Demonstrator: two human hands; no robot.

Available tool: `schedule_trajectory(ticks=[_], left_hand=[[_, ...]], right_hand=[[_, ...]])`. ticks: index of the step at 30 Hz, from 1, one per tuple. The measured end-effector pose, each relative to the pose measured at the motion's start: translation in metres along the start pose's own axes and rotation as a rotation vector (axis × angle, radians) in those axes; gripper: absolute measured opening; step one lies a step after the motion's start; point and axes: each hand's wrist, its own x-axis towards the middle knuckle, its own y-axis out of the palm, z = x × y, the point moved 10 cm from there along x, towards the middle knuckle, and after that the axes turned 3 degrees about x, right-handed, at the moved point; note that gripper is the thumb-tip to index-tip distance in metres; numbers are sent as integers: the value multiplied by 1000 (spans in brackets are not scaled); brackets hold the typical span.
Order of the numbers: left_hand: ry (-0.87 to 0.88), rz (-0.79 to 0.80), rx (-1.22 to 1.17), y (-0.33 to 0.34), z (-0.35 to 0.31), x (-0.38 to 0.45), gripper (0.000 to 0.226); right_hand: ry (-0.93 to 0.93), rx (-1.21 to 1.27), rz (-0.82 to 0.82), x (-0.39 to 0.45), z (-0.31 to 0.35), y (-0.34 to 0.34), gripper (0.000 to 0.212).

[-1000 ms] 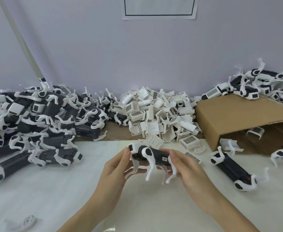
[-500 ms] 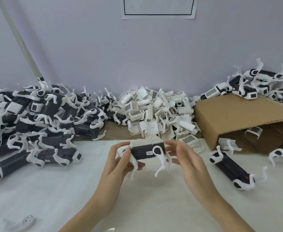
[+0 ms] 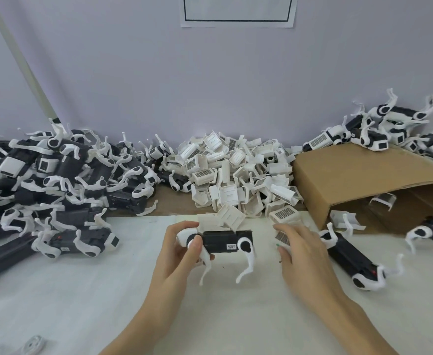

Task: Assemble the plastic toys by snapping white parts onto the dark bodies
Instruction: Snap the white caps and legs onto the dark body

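Note:
My left hand (image 3: pixel 182 252) grips the left end of a dark toy body (image 3: pixel 220 242) with white legs, held above the white table. My right hand (image 3: pixel 300 249) is off the toy, to its right, fingers relaxed over a small white part with a barcode label (image 3: pixel 282 238) lying on the table. A heap of white snap-on parts (image 3: pixel 238 172) lies just behind the toy against the wall.
A big pile of dark bodies with white legs (image 3: pixel 56 180) fills the left. An open cardboard box (image 3: pixel 364 180) lies on its side at right with finished toys (image 3: pixel 379 129) on top. Another dark toy (image 3: pixel 351 260) lies right of my right hand. A loose white piece (image 3: pixel 30 345) sits at bottom left.
My right hand let go of the toy's right end and moved right toward the small white part. The left hand keeps holding the toy, now turned level.

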Motion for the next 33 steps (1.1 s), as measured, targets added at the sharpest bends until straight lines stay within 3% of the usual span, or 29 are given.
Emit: schedule_trajectory(ticks=[3, 6, 8, 11, 15, 22, 25, 28, 33], left_hand=[[-9, 37, 35, 6, -1, -3, 30], [-14, 49, 52, 7, 0, -3, 40], [-10, 43, 67, 6, 0, -3, 42], [13, -1, 52, 0, -3, -1, 21], [-9, -35, 7, -5, 0, 1, 18], [-12, 0, 29, 0, 2, 0, 22], [-17, 14, 31, 2, 2, 1, 27], [-23, 31, 29, 3, 2, 0, 35], [18, 62, 82, 7, -6, -5, 33]], right_hand=[[11, -49, -24, 0, 5, 2, 43], [-170, 14, -86, 10, 35, 2, 36], [-225, 59, -31, 25, 47, 13, 35], [-175, 78, 59, 54, 51, 36, 52], [-138, -37, 91, 79, 54, 53, 65], [-39, 422, -3, 62, 30, 21, 39], [12, 757, 22, 38, 18, 11, 29], [77, 1029, 60, 17, 15, 8, 32], [55, 1137, 101, 9, 25, 2, 36]])
